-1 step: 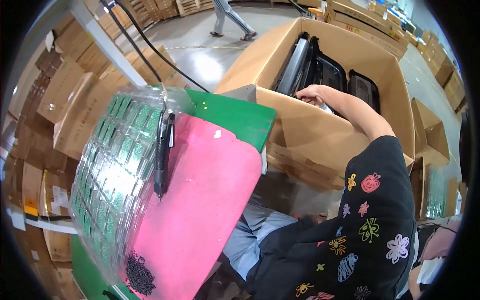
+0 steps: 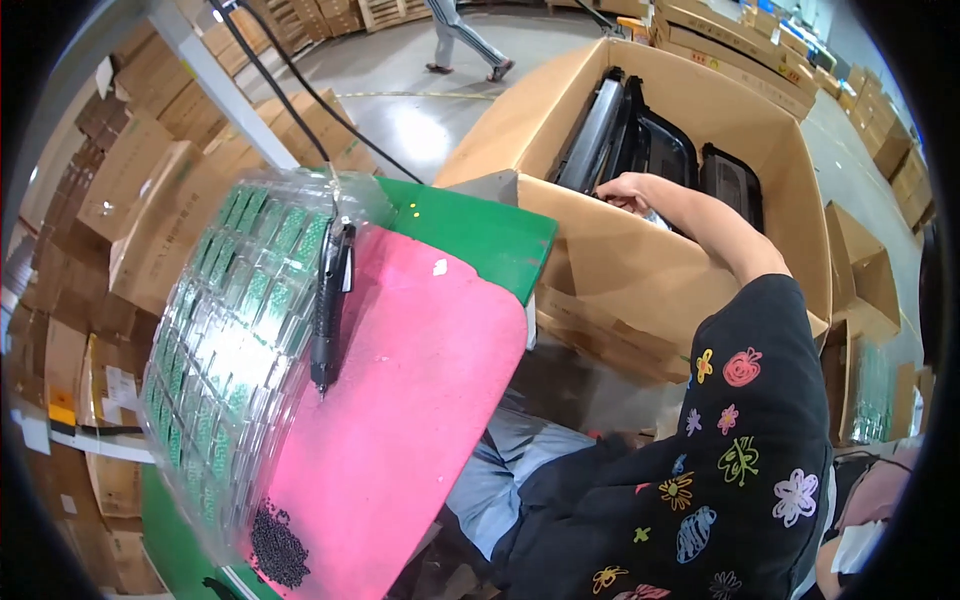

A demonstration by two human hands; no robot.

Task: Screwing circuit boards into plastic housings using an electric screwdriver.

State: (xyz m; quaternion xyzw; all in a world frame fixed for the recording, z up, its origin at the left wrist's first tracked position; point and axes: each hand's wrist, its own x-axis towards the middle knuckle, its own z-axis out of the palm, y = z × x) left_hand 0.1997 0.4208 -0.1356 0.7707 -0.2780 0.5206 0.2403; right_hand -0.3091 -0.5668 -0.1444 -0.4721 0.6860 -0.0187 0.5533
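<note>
My right hand [image 2: 626, 192] reaches over the near wall of a large open cardboard box [image 2: 630, 225]. Its fingers are curled, beside a long black plastic part [image 2: 590, 135] that stands on edge inside. What they grip, if anything, is hidden. A small whitish piece [image 2: 655, 218] shows just below the hand. Further black framed parts, one with a dark panel [image 2: 668, 155] and another at the right [image 2: 733, 182], stand in the same box. My left hand is out of sight.
Left of me, a pink mat [image 2: 420, 340] covers a green tabletop [image 2: 480, 232]. A black electric screwdriver [image 2: 327, 310] hangs over it, beside clear trays of green circuit boards [image 2: 225, 330]. Small black screws [image 2: 278, 545] lie heaped on the mat. A person [image 2: 455, 40] walks beyond.
The whole view has shifted very slightly. My right hand stays in the box in the same curled pose, and the walking person's legs have moved a little.
</note>
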